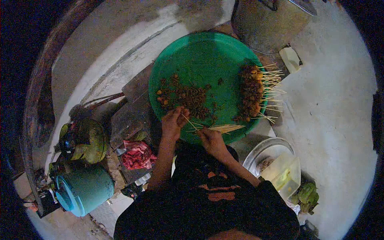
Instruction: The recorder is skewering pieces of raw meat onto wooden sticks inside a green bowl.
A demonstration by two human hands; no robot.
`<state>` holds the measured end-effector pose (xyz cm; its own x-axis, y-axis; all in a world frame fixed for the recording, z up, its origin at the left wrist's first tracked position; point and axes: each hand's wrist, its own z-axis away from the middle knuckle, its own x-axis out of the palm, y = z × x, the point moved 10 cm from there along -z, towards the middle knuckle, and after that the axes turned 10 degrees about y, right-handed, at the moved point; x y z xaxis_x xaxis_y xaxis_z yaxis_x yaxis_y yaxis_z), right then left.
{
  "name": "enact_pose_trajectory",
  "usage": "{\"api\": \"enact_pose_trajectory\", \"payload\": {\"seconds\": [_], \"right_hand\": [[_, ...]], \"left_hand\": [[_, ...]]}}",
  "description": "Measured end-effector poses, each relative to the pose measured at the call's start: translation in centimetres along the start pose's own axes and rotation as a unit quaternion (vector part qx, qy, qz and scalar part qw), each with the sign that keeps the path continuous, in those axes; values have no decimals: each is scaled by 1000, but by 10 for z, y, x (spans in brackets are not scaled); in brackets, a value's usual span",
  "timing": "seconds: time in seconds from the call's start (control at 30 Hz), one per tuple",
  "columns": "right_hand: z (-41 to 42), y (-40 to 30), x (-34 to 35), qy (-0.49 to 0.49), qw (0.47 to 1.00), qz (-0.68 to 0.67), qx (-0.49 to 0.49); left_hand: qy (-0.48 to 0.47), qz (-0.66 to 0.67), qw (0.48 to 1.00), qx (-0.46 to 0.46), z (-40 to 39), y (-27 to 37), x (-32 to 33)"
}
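A wide green plastic basin (210, 51) lies before me. My right hand (213, 143) grips a thin bamboo skewer (189, 121), which slants up to the left. Around its far end the fingers of my left hand (174, 123) are closed; any food piece between them is too dark to make out. Just beyond my left hand lies a heap of small brown food pieces (192, 99). A bundle of bare skewers (229, 128) rests by my right hand at the basin's near side. Loaded skewers (251, 90) are stacked along the right rim, bare ends jutting outward.
A large metal pot (270, 27) stands beyond the basin. Right of me are a metal bowl (252, 159) and a translucent plastic container (288, 171). At left are a red cloth (138, 156), a blue bucket (93, 186) and a green round container (93, 144).
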<state>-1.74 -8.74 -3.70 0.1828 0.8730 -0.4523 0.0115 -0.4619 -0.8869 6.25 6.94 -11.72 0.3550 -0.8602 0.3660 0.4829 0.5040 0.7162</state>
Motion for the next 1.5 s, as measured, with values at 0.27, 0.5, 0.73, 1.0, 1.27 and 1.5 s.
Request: {"api": "enact_pose_trajectory", "payload": {"seconds": [0.27,0.5,0.73,1.0,1.27,1.5], "right_hand": [[-10,3,4,34,999,-3,-18],[-25,40,-24,51,996,59,34],[-24,63,-36,64,994,40,81],[-25,62,-37,92,995,5,43],[-30,63,-37,44,996,55,51],[-38,34,-39,58,998,-21,9]], "left_hand": [[-101,68,985,-119,16,-48,18],[-122,-601,775,153,-38,19,19],[88,-624,541,557,-98,91,16],[15,-728,434,531,-121,62,24],[10,-707,484,515,-86,55,31],[-98,-426,852,289,-62,68,33]]}}
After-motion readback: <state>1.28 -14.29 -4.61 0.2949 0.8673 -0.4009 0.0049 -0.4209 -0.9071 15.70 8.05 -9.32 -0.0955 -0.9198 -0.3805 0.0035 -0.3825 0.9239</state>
